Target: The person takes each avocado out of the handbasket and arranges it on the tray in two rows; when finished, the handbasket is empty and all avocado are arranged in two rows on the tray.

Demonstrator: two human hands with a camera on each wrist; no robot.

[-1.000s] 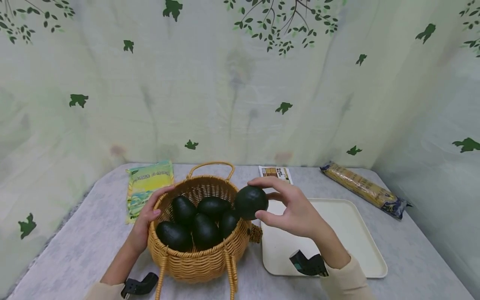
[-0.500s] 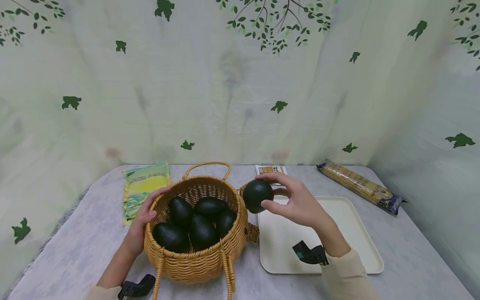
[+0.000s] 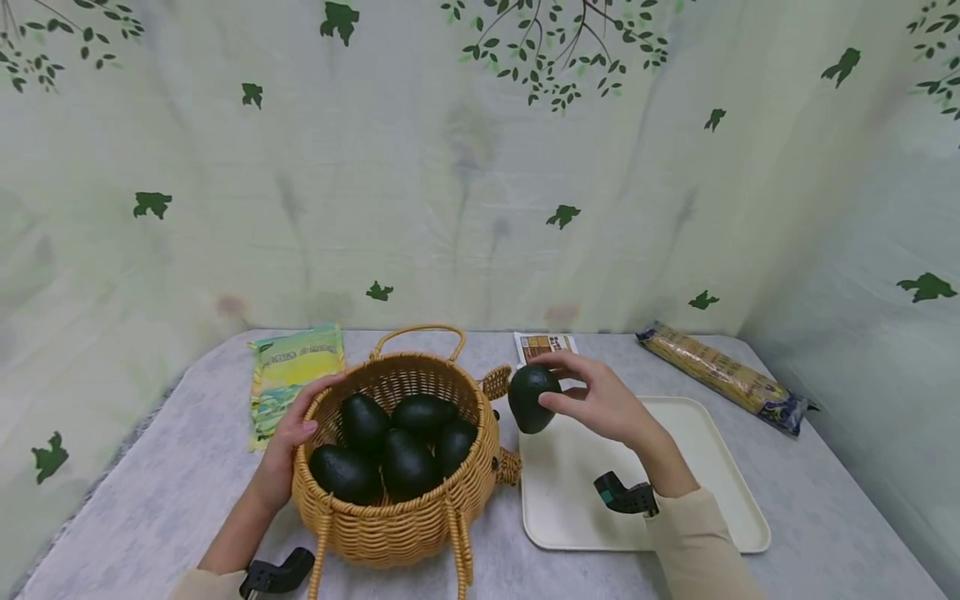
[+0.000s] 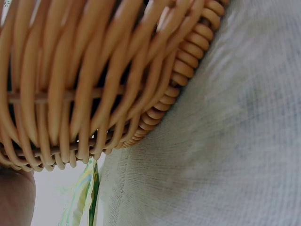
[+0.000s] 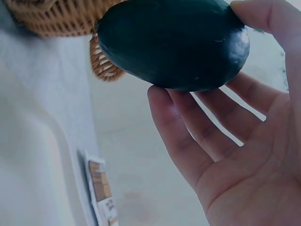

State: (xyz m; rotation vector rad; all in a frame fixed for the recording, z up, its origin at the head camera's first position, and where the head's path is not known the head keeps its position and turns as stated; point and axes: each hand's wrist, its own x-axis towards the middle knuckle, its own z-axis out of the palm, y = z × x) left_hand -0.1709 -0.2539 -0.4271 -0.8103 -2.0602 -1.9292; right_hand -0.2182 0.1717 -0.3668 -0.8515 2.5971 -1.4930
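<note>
My right hand (image 3: pixel 603 407) pinches a dark green avocado (image 3: pixel 531 402) between thumb and fingertips. It is held in the air just right of the wicker basket (image 3: pixel 390 533), over the left edge of a cream tray (image 3: pixel 720 492). In the right wrist view the avocado (image 5: pixel 171 44) lies lengthwise across the fingertips. My left hand (image 3: pixel 288 437) holds the basket's left side at the rim; some of its fingers are hidden behind the wall. Several avocados (image 3: pixel 408 464) lie inside the basket. Basket wickerwork (image 4: pixel 80 70) fills much of the left wrist view.
Behind the basket at the left lies a yellow-green packet (image 3: pixel 292 367). A small white-and-brown packet (image 3: pixel 545 343) is at the back, partly behind the right hand. A long golden packet (image 3: pixel 720 375) lies at the back right. A printed curtain (image 3: pixel 420 167) stands behind the table.
My right hand has carried the avocado rightward, away from the basket's rim to above the tray's left edge, and the avocado has turned. My left hand stays on the basket.
</note>
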